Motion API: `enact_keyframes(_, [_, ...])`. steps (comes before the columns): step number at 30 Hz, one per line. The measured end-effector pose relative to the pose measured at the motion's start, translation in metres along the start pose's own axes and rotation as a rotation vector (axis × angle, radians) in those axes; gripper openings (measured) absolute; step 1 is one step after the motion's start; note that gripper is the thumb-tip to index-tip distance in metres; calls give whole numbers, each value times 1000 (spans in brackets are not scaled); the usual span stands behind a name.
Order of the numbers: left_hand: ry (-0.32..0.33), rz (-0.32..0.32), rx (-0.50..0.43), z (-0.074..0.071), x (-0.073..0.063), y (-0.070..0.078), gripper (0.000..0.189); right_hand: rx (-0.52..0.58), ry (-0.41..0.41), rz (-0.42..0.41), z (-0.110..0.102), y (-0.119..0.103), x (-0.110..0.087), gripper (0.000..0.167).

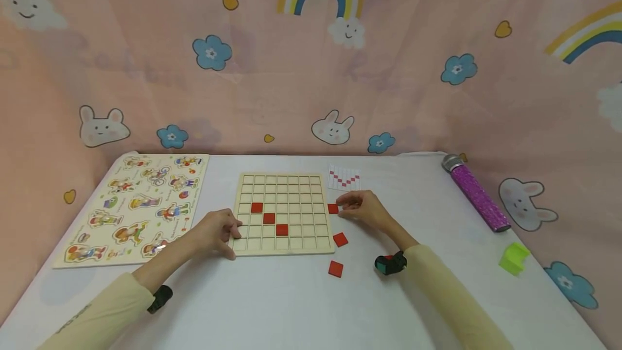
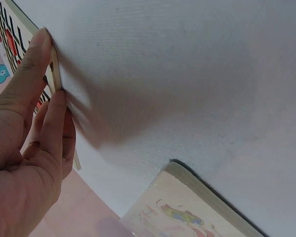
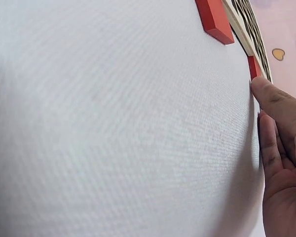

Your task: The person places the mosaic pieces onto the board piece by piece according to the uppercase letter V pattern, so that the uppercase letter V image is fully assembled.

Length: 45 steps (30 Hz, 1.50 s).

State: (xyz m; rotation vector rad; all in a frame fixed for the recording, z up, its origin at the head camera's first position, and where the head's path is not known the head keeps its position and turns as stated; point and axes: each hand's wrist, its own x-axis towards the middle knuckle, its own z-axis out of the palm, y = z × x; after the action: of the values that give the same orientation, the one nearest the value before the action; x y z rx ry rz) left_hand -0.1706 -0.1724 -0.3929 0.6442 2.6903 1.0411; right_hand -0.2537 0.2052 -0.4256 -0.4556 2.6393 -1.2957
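Observation:
A square wooden grid board [image 1: 283,253] lies on the white table, with three red square tiles in a diagonal on it; one is the middle tile [image 1: 269,218]. My left hand [image 1: 216,234] grips the board's near left corner, thumb on the front side and fingers along the left side. To the right of the board, my right hand [image 1: 362,208] has thumb and fingertips at a loose red tile [image 1: 332,208], pinching its right side. Closer to me lie two more loose tiles, one by the board's edge [image 1: 340,239] and a nearer one [image 1: 335,269].
A small pattern card [image 1: 344,177] with red squares in a V lies behind my right hand. At left is a picture puzzle board [image 1: 138,226]. A purple microphone [image 1: 478,194] and a bright green plastic piece [image 1: 514,258] are at right. A patterned pink cloth [image 1: 272,85] hangs behind.

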Motion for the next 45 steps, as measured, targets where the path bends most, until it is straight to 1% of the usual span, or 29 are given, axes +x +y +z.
enact_keyframes(3, [2, -12, 0, 0, 1, 0, 31, -3, 12, -7, 1, 1, 1, 28])
enact_keyframes(10, [-2, -3, 1, 0, 1, 2, 32, 10, 25, -18, 0, 2, 2, 26])
enact_keyframes(13, [0, -6, 4, 0, 0, 1, 33, 41, 32, -1, -1, 1, 1, 27])
enact_keyframes(20, [1, 21, 14, 1, 0, -1, 33, 151, 48, 71, 0, -5, 0, 32])
enact_keyframes(24, [-1, 11, 14, 1, 0, -1, 33, 169, 61, 99, 0, -10, 2, 32])
enact_keyframes(28, [-3, 2, 11, 1, 0, 0, 33, 162, 86, 107, -1, -17, 4, 33])
enact_keyframes(33, [-2, -7, 8, 0, 1, 0, 32, 165, 99, 95, 2, -25, 7, 33])
enact_keyframes(39, [-3, 4, 0, 1, 1, -1, 32, 170, 82, 55, 9, -31, 13, 33])
enact_keyframes(42, [-3, -9, -1, 1, 1, 0, 32, 168, 72, 50, 14, -36, 17, 32])
enact_keyframes(45, [-4, -11, -1, 1, 1, 0, 32, 175, 74, 63, 20, -41, 21, 31])
